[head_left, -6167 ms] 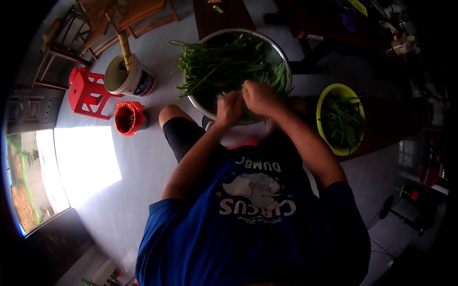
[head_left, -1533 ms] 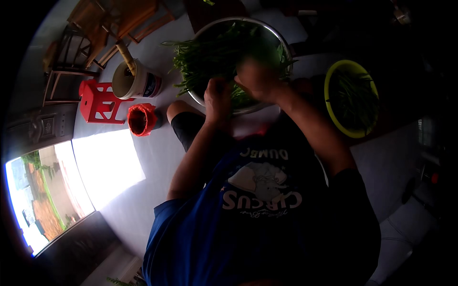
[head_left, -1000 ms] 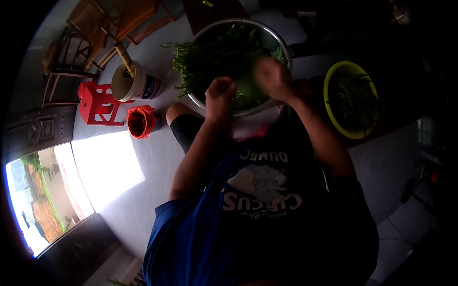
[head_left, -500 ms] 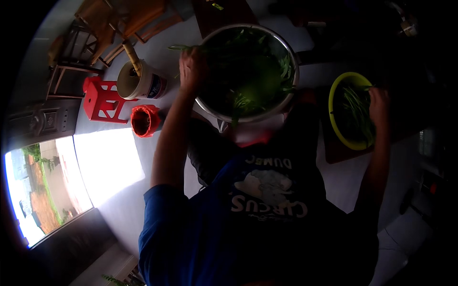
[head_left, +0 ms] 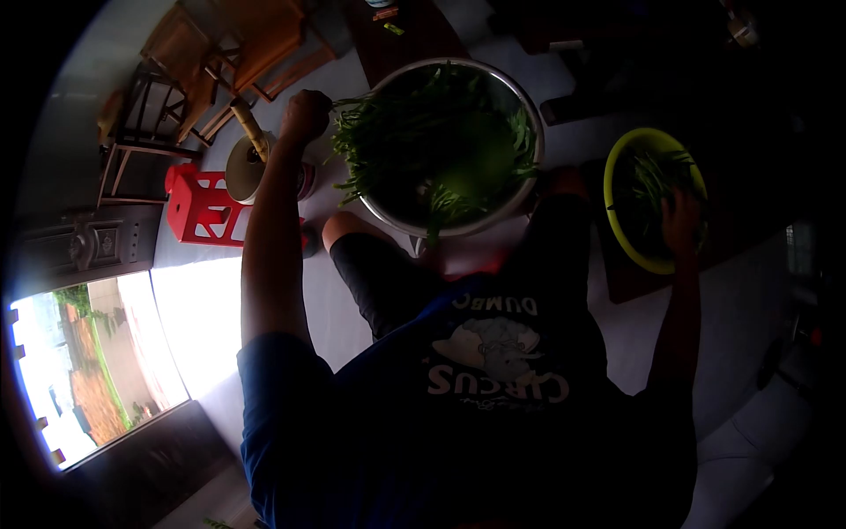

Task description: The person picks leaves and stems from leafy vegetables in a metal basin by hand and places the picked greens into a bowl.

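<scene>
Curls the left hand (head_left: 307, 116) inward, with folded fingers near the stalk ends at the left side of the metal basin (head_left: 541, 145). Cannot tell in this dim light whether gripping a stalk. Has the right hand (head_left: 680, 220) over the right side of the yellow-green tub (head_left: 608, 189), with fingers pointing into the leafy stalks (head_left: 648, 176) there; cannot tell how far closed around any of them. Stretches the left arm (head_left: 278, 220) forward and outward, nearly straight, across part of the off-white bucket (head_left: 240, 176) and just beside the bamboo-like pole (head_left: 247, 122) standing in it. Extends the right arm (head_left: 683, 309) forward and to the right, well apart from the left. Heaped in the metal basin: long-stemmed greens (head_left: 405, 132), jutting past the left rim.
</scene>
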`<state>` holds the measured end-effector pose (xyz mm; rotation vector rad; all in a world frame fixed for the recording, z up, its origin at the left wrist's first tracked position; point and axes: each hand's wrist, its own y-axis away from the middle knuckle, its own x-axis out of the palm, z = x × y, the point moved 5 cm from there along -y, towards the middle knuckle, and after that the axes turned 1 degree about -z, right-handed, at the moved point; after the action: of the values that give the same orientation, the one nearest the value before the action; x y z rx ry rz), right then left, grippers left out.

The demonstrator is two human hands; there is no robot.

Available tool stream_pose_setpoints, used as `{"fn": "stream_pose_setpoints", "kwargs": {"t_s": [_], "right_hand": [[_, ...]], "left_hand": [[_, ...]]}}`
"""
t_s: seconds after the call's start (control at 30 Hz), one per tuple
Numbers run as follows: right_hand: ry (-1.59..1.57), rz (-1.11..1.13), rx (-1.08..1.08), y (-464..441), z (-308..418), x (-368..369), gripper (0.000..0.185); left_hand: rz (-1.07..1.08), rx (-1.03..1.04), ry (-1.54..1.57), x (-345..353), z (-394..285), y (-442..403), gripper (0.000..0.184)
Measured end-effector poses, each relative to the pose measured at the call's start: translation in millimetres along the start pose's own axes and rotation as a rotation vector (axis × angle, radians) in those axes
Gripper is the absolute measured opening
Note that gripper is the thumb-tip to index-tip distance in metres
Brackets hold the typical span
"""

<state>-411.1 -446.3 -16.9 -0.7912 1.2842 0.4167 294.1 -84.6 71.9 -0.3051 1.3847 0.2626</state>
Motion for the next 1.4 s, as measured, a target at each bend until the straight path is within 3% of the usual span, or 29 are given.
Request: {"fn": "stream_pose_setpoints", "kwargs": {"t_s": [0.07, 0.17, 0.27, 0.37, 0.43, 0.47, 0.6, 0.73, 0.8, 0.9, 1.1, 1.33, 1.4], "right_hand": [[0.009, -0.023, -0.007, -1, 2, -9, 0.046], [0.009, -0.018, 0.0, -11, 9, -23, 0.047], [-0.035, -0.008, 0.026, -17, 14, -31, 0.045], [-0.069, -0.067, 0.009, -28, 27, -42, 0.04], [-0.111, -0.103, 0.015, -41, 63, -66, 0.036], [-0.207, -0.216, -0.058, -48, 82, -72, 0.031], [-0.5, -0.327, -0.216, -72, 172, -85, 0.016], [-0.73, -0.327, -0.428, -99, 278, -99, 0.013], [-0.919, -0.178, -0.453, -111, 318, -85, 0.011], [-0.93, -0.251, -0.645, -122, 370, -62, 0.008], [-0.953, 0.097, -0.714, -126, 421, -20, 0.013], [-0.952, 0.139, -0.769, -119, 433, -20, 0.022], [-1.02, 0.048, -0.749, -111, 431, -28, 0.024]], "left_hand": [[-0.103, 0.078, 0.119, -32, -17, 4, 0.018], [-0.028, -0.387, 0.799, -58, -32, 25, 0.022], [-0.019, -0.511, 0.977, -78, -54, 55, 0.027], [-0.142, -0.541, 1.211, -88, -79, 82, 0.024], [-0.161, -0.535, 1.171, -79, -83, 95, 0.025], [-0.156, -0.543, 1.143, -74, -86, 103, 0.024], [-0.186, -0.555, 1.046, -73, -106, 130, 0.024], [-0.204, -0.549, 1.021, -74, -123, 148, 0.023], [-0.195, -0.551, 1.007, -80, -132, 155, 0.022], [-0.212, -0.536, 1.023, -90, -142, 163, 0.02], [-0.302, -0.496, 1.128, -87, -146, 181, 0.019], [-0.238, -0.588, 1.241, -66, -144, 187, 0.022], [-0.249, -0.637, 1.288, -67, -148, 185, 0.022]]}}
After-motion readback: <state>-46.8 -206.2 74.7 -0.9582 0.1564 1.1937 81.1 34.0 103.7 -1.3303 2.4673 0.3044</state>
